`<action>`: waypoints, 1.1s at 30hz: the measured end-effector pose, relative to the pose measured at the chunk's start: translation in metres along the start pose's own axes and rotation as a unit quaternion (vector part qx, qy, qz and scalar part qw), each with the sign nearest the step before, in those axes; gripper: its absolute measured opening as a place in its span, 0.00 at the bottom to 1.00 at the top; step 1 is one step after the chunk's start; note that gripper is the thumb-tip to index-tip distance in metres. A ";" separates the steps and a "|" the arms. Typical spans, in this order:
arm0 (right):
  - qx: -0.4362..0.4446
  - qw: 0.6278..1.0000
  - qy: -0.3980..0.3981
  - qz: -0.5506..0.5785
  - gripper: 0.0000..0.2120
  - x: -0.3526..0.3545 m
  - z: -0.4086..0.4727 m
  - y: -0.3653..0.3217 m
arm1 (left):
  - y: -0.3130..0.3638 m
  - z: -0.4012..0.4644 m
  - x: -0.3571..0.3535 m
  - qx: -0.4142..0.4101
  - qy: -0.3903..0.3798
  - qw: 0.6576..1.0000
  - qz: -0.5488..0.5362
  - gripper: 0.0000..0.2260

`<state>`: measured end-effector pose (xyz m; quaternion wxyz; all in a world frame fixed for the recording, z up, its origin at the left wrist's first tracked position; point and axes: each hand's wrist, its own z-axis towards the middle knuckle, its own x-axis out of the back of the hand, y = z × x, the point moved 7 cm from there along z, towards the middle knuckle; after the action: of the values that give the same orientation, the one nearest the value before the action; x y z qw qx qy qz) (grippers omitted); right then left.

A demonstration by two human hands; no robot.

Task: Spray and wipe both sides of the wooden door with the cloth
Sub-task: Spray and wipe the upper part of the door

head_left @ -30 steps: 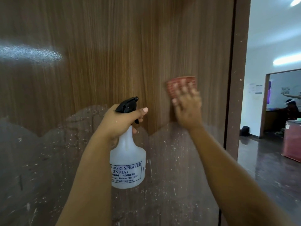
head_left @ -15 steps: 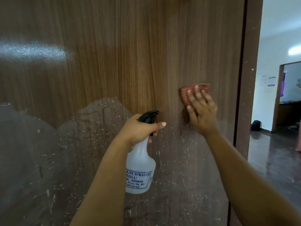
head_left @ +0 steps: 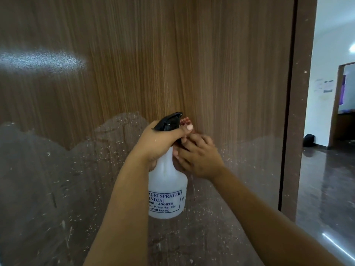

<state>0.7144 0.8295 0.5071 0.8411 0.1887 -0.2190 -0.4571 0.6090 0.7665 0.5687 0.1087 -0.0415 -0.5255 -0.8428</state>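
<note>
A: Closest in, what are the hands doing?

B: The left hand (head_left: 163, 143) is curled round the neck of the white spray bottle (head_left: 167, 191), thumb lying along the black trigger head (head_left: 169, 120). The bottle hangs upright, just in front of the door.

A: And the other one?

B: The right hand (head_left: 199, 158) sits right behind the bottle's neck, fingers spread flat, pressing the red cloth (head_left: 185, 122) against the wooden door (head_left: 134, 64). Only a scrap of cloth shows above the left thumb; the rest is hidden by the hands.

A: So which step is this?

B: I'd call it wiping, on this first face, with the sprayer held ready. The upper wood looks clean, while the lower part is a dull, speckled band (head_left: 57, 189) with a wavy top edge. That looks like what's left to do.

A: Next move?

B: Probably carrying the cloth down into that speckled band with firm, even pressure, and spraying there if it's dry. The hands are crowded together, so the bottle should shift aside first.

A: Further off?

B: The door's dark edge (head_left: 299, 131) stands to the right. Past it lies a glossy dark floor (head_left: 326, 189), a white wall with papers pinned up (head_left: 324, 85), and a far doorway (head_left: 345, 104). The door's other side isn't in view
</note>
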 end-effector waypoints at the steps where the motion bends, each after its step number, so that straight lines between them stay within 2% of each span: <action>1: -0.020 0.999 0.008 -0.027 0.19 0.002 -0.003 0.024 | 0.000 0.000 -0.003 -0.004 -0.006 1.000 0.014 0.14; 2: -0.093 0.994 0.020 -0.045 0.21 0.005 -0.011 0.059 | 0.000 0.000 -0.005 -0.007 -0.012 1.000 0.026 0.15; 3: -0.208 0.976 0.033 -0.050 0.23 0.010 -0.028 0.101 | -0.001 -0.001 -0.008 -0.005 -0.017 0.999 0.031 0.15; 5: -0.445 0.892 0.071 -0.028 0.25 0.023 -0.082 0.167 | -0.004 -0.003 -0.015 0.005 -0.034 0.999 0.038 0.16; 7: -0.574 0.814 0.091 0.002 0.28 0.028 -0.117 0.189 | -0.004 -0.003 -0.022 0.014 -0.054 0.997 0.054 0.17; 9: -0.638 0.766 0.082 0.017 0.30 0.028 -0.116 0.179 | -0.004 -0.004 -0.024 0.014 -0.060 0.997 0.056 0.16; 10: -0.637 0.766 0.079 0.019 0.29 0.027 -0.106 0.164 | -0.005 -0.003 -0.024 0.016 -0.057 0.997 0.055 0.16; 11: -0.596 0.799 0.078 0.022 0.29 0.026 -0.091 0.142 | -0.007 -0.002 -0.023 0.022 -0.053 0.997 0.054 0.17; 13: -0.395 0.918 0.027 0.026 0.26 0.017 -0.058 0.081 | -0.011 0.000 -0.023 0.032 -0.049 0.997 0.054 0.17; 14: -0.279 0.959 -0.018 0.037 0.25 0.009 -0.051 0.052 | -0.014 0.001 -0.024 0.038 -0.050 0.997 0.053 0.16; 16: -0.127 0.989 -0.063 0.038 0.24 0.004 -0.054 0.040 | -0.020 0.003 -0.027 0.052 -0.046 0.997 0.043 0.13; 17: -0.119 0.991 -0.055 0.027 0.24 0.006 -0.058 0.055 | -0.023 0.002 -0.029 0.058 -0.042 0.997 0.036 0.12; 18: -0.166 0.985 -0.038 0.019 0.25 0.006 -0.065 0.079 | -0.026 0.001 -0.031 0.065 -0.042 0.996 0.035 0.12; 19: -0.252 0.968 -0.010 0.015 0.26 0.011 -0.077 0.109 | -0.030 -0.001 -0.033 0.072 -0.047 0.996 0.040 0.13; 21: -0.460 0.885 0.050 0.047 0.27 0.023 -0.112 0.164 | -0.037 -0.005 -0.036 0.079 -0.059 0.994 0.049 0.13; 23: -0.601 0.791 0.061 0.093 0.29 0.027 -0.139 0.194 | -0.041 -0.007 -0.035 0.082 -0.064 0.993 0.050 0.12; 24: -0.625 0.772 0.058 0.102 0.29 0.027 -0.143 0.197 | -0.042 -0.008 -0.034 0.085 -0.064 0.993 0.050 0.12; 27: -0.639 0.758 0.079 0.099 0.29 0.030 -0.142 0.191 | -0.047 -0.008 -0.030 0.094 -0.059 0.992 0.055 0.14; 28: -0.666 0.735 0.081 0.100 0.28 0.027 -0.148 0.186 | -0.049 -0.009 -0.028 0.095 -0.055 0.992 0.058 0.15; 30: -0.753 0.647 0.066 0.100 0.26 0.021 -0.162 0.172 | -0.051 -0.010 -0.024 0.096 -0.044 0.993 0.057 0.17; 31: -0.778 0.618 0.057 0.092 0.26 0.019 -0.160 0.159 | -0.052 -0.011 -0.021 0.099 -0.039 0.993 0.054 0.17; 32: -0.772 0.629 0.049 0.077 0.26 0.019 -0.149 0.145 | -0.053 -0.012 -0.019 0.103 -0.035 0.993 0.053 0.16; 33: -0.727 0.681 0.052 0.064 0.26 0.017 -0.128 0.128 | -0.055 -0.013 -0.013 0.105 -0.030 0.992 0.054 0.16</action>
<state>0.8800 0.8950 0.4701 0.7508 -0.4738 0.2145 -0.4071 0.6102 0.7803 0.5127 0.1424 -0.0833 -0.6114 -0.7739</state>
